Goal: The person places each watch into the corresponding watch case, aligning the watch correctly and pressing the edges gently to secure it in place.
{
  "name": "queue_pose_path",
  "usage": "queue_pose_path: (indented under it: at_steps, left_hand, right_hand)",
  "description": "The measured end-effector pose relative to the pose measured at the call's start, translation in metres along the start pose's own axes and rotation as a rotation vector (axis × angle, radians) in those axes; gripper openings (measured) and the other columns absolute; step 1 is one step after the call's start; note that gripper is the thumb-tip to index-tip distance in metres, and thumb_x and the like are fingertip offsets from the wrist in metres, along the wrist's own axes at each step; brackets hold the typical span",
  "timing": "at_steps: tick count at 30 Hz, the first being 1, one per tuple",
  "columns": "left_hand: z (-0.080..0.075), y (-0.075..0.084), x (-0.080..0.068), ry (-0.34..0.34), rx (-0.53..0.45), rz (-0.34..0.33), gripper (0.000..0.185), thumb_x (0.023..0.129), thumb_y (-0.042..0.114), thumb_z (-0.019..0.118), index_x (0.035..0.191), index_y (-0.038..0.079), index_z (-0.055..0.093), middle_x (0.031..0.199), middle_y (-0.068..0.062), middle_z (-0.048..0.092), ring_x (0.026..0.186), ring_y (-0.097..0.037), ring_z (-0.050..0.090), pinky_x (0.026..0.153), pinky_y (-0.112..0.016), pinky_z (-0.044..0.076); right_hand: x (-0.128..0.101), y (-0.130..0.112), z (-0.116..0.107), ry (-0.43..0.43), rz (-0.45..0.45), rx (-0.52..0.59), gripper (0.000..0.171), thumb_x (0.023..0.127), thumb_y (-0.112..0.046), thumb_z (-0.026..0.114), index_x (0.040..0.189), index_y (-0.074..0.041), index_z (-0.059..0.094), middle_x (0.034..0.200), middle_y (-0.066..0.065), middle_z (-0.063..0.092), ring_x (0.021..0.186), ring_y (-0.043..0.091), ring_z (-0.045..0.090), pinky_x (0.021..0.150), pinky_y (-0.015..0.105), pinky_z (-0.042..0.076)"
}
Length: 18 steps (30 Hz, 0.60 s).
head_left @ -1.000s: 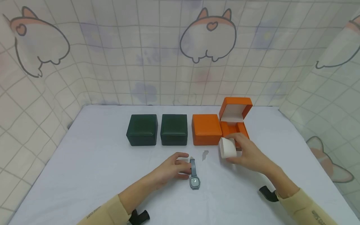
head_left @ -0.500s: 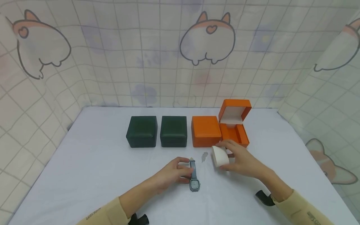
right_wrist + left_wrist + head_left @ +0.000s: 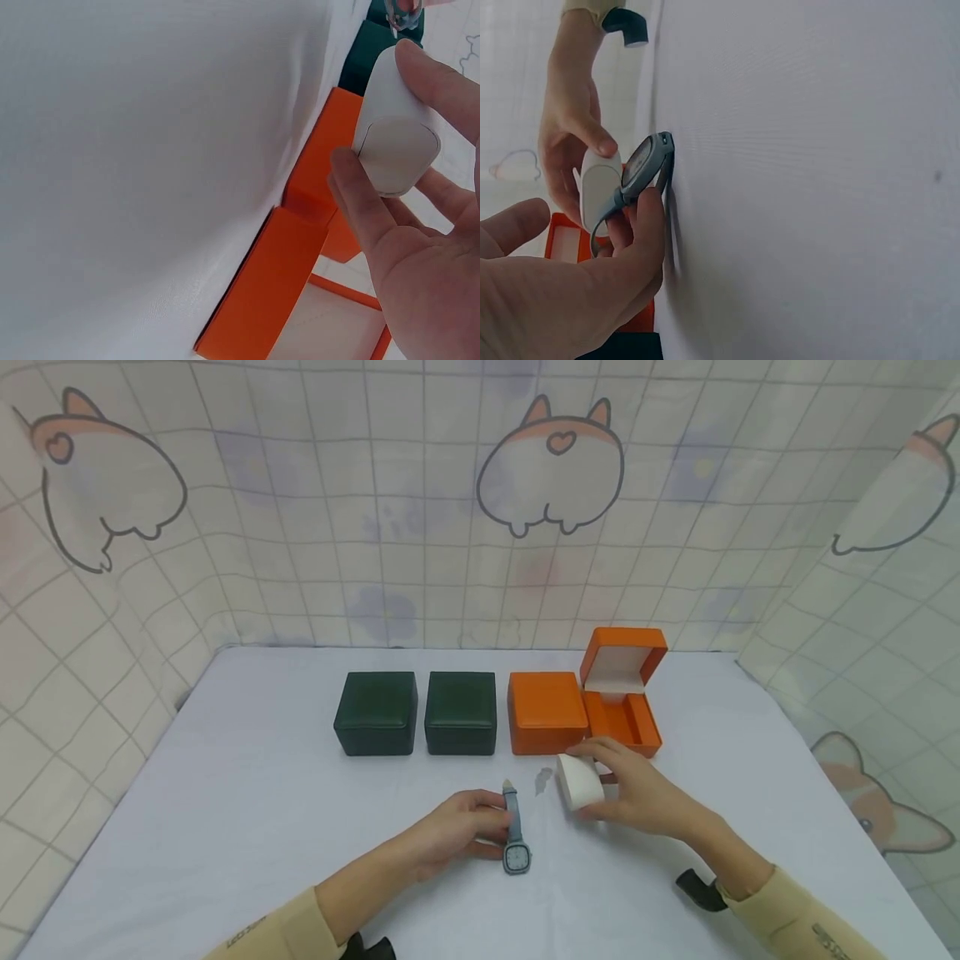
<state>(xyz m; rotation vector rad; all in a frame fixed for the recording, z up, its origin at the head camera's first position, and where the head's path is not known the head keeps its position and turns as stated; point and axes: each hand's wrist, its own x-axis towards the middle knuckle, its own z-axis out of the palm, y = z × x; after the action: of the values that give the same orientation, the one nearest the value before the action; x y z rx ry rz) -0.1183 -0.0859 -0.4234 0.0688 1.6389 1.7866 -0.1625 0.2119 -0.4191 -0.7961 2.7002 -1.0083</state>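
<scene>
My left hand (image 3: 459, 831) is at the grey-blue wristwatch (image 3: 517, 857), its fingers curled at the strap. The left wrist view shows the watch face (image 3: 639, 163) tilted beside those fingers, with the thumb apart from the strap. To the right, my right hand (image 3: 645, 793) grips a white watch cushion (image 3: 581, 782) between thumb and fingers. The cushion's rounded end (image 3: 401, 154) faces the right wrist camera. Behind that hand stands an orange watch box (image 3: 618, 718) with its lid raised; no cushion shows inside.
A closed orange box (image 3: 548, 713) sits left of the raised-lid one. Two dark green closed boxes (image 3: 461, 713) (image 3: 375, 713) continue the row to the left. A small grey scrap or mark (image 3: 543, 780) lies on the white table (image 3: 247, 827). A patterned curtain (image 3: 420, 510) surrounds the back and sides.
My right hand has carried the white cushion away from the raised-lid orange box, leftward and nearer to me. My left fingers have moved farther onto the watch strap.
</scene>
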Motion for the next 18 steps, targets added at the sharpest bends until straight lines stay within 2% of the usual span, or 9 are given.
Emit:
queue_pose_path:
  at_steps: [11, 18]
  left_hand:
    - [0.0052, -0.0023, -0.0014, -0.012, 0.039, -0.002, 0.045, 0.101, 0.013, 0.064, 0.14, 0.0, 0.047, 0.112, -0.012, 0.066, 0.097, -0.021, 0.065, 0.095, -0.042, 0.056]
    - [0.0062, -0.0052, -0.001, -0.013, 0.057, -0.026, 0.044, 0.101, 0.013, 0.066, 0.141, 0.005, 0.049, 0.11, -0.012, 0.067, 0.095, -0.022, 0.065, 0.096, -0.041, 0.055]
  right_hand:
    - [0.0002, -0.0023, 0.0028, -0.016, 0.003, -0.003, 0.07, 0.082, -0.014, 0.088, 0.143, -0.018, 0.054, 0.142, 0.006, 0.052, 0.12, 0.028, 0.053, 0.099, 0.053, 0.052]
    - [0.0, -0.002, 0.0049, -0.028, 0.022, -0.014, 0.07, 0.083, -0.013, 0.087, 0.144, -0.018, 0.053, 0.144, 0.008, 0.05, 0.122, 0.03, 0.052, 0.101, 0.055, 0.051]
